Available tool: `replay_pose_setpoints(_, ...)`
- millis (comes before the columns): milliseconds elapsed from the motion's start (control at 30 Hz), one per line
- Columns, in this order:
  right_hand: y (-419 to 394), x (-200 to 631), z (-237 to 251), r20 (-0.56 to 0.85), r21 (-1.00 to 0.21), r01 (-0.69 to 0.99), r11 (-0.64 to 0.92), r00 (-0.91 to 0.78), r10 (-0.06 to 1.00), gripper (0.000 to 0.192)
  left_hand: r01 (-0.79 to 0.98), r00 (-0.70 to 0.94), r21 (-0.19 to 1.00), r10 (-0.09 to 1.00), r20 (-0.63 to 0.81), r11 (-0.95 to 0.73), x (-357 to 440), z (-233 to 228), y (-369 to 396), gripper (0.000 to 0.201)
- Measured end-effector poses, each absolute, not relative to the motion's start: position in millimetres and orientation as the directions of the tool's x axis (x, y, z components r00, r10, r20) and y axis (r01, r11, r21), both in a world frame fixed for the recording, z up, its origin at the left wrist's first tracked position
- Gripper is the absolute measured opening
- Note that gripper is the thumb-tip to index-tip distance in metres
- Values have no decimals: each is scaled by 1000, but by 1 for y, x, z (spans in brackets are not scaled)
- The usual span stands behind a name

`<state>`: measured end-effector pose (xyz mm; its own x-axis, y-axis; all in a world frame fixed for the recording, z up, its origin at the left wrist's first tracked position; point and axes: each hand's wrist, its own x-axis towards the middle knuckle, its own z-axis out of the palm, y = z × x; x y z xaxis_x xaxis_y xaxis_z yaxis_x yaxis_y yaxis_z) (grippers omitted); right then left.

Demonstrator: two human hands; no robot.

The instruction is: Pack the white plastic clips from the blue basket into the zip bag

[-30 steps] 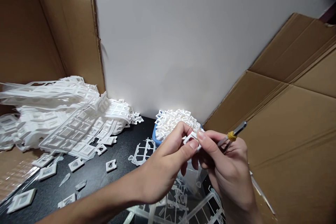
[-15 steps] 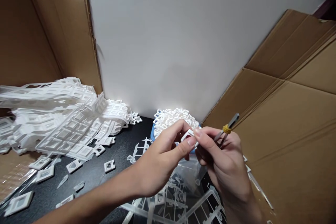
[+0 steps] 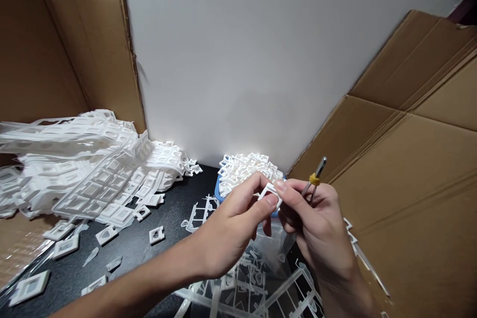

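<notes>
Both hands meet above the black table: the left hand and right hand pinch 1 small white square plastic frame between their fingertips. The right hand also grips 1 thin metal tool banded in yellow. Behind, 1 blue bowl brims with matching frames, beside glossy stacked white sheets and flat brown cardboard

This looks like a small workshop bench for piecework on moulded plastic parts. A dark counter is walled in by flattened cardboard sheets at the left and right of the frame. Stacked white plastic frames fill the left, and a blue tub at centre is heaped with separated white pieces.
</notes>
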<state>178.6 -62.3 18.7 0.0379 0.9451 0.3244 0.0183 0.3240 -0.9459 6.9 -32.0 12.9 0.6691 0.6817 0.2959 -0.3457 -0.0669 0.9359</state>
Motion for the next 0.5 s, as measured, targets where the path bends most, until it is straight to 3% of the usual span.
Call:
replay_pose_setpoints(133,-64,183,23,342,-939,57,339,35,939,34,-337,647,936,697,310,-104,6,15,-27,23)
replay_pose_setpoints(333,-70,191,36,386,-878,311,363,13,922,43,-208,609,951,731,309,-228,2,17,-20,23)
replay_pose_setpoints(500,-72,189,37,333,-910,274,310,38,942,49,-225,540,924,750,383,-309,-1,17,-19,23)
